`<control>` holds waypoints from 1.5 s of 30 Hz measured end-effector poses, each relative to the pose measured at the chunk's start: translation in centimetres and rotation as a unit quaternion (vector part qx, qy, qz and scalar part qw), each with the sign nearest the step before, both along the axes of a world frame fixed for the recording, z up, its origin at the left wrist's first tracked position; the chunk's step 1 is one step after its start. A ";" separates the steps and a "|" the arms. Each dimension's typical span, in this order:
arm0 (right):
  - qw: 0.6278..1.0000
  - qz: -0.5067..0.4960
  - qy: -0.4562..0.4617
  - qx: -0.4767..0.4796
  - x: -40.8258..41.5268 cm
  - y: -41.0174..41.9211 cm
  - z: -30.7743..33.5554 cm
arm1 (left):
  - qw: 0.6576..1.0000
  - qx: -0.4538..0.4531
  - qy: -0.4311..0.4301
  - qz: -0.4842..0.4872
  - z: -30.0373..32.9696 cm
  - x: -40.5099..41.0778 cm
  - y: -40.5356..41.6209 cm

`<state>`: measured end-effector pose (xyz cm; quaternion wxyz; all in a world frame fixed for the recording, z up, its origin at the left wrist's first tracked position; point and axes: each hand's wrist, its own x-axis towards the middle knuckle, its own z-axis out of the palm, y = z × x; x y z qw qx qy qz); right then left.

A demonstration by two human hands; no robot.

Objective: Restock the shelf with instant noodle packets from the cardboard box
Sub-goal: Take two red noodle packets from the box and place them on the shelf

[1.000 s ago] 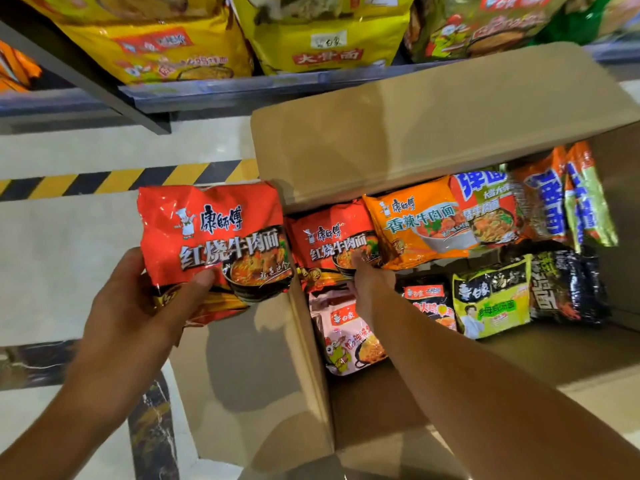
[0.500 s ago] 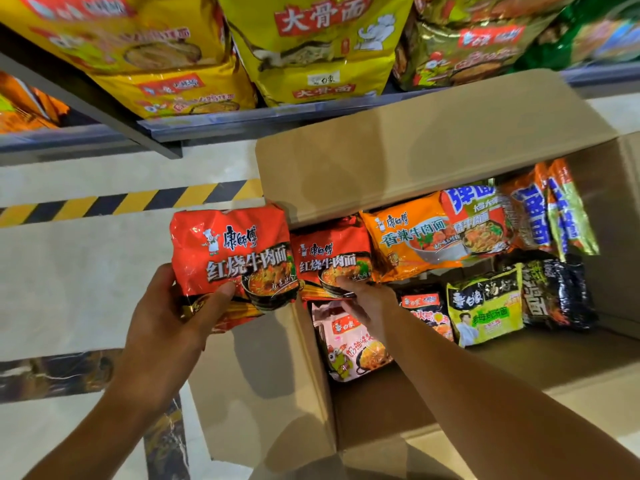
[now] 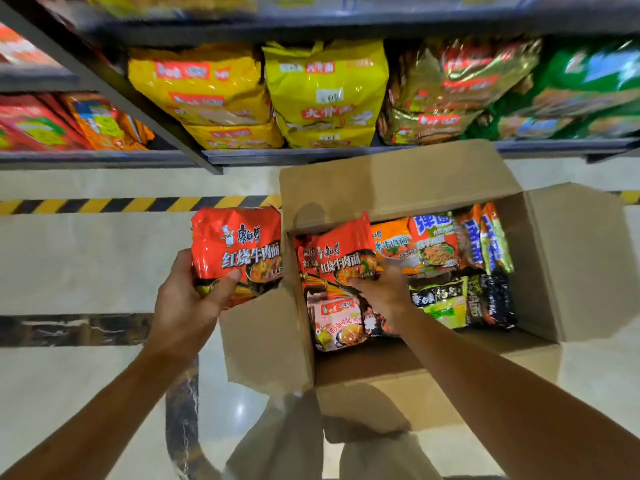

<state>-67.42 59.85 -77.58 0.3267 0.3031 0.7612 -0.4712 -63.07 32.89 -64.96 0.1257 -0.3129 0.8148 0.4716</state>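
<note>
Progress: early, by my reading. The left hand (image 3: 187, 299) holds one red noodle packet (image 3: 237, 251) out over the floor, just left of the cardboard box (image 3: 540, 265), thumb curled across its front. The right hand (image 3: 384, 292) is inside the box, fingers curled on the lower edge of a second red packet (image 3: 341, 252) that stands tilted up against the far-left corner. Neither packet is on the shelf (image 3: 311, 154) yet.

Left to do: the box holds many more packets. An orange packet (image 3: 394, 244) and blue-lettered ones lie along its far side; a pink packet (image 3: 337, 323), a yellow-green packet (image 3: 441, 301) and a black packet (image 3: 491, 299) lie nearer. Shelving both red packets would be only a small part of the job.

Surroundings: the shelf beyond the box already carries yellow bags (image 3: 325, 88), gold ones and green ones to the right, packed touching one another; no open slot is visible from here. A black-and-yellow floor stripe (image 3: 104, 205) runs between shelf and box.

In the way: the raised far flap (image 3: 391, 181) stands between the box interior and the shelf edge, so packets probably must be lifted over it.
</note>
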 end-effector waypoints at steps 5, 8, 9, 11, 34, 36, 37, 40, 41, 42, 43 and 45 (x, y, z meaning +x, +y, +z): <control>0.998 0.029 0.053 0.002 -1.2 1.8 14.2 | 0.999 -0.027 0.028 -0.002 12.2 0.1 -0.1; 0.997 0.013 0.070 -0.027 -1.8 3.1 23.8 | 0.998 -0.024 0.051 0.017 21.0 0.4 0.4; 0.996 0.014 0.078 -0.036 -2.0 3.5 27.2 | 0.998 -0.023 0.059 0.023 24.0 0.7 0.6; 0.991 0.024 0.117 -0.067 -2.3 4.2 33.9 | 0.996 -0.015 0.083 0.035 29.8 1.5 0.9; 0.867 0.216 0.358 -0.272 1.9 -3.2 72.0 | 0.906 -0.049 0.370 0.201 64.2 18.9 -1.3; 0.857 0.229 0.364 -0.286 3.1 -4.9 73.2 | 0.892 -0.061 0.384 0.230 65.0 20.8 -2.4; 0.851 0.235 0.370 -0.289 3.8 -5.8 73.9 | 0.887 -0.061 0.390 0.241 65.4 21.7 -3.1; 0.838 0.256 0.382 -0.292 6.2 -8.6 76.0 | 0.870 -0.054 0.409 0.269 66.2 24.5 -5.6; 0.835 0.260 0.387 -0.291 7.0 -9.6 76.7 | 0.867 -0.051 0.414 0.274 66.4 25.5 -6.6; 0.834 0.261 0.393 -0.286 7.9 -10.7 77.1 | 0.864 -0.045 0.418 0.276 66.5 26.6 -7.7; 0.832 0.263 0.398 -0.282 8.9 -11.9 77.7 | 0.861 -0.038 0.422 0.279 66.5 27.7 -9.0; 0.827 0.266 0.407 -0.283 10.9 -14.6 78.7 | 0.854 -0.020 0.433 0.288 66.9 30.1 -11.4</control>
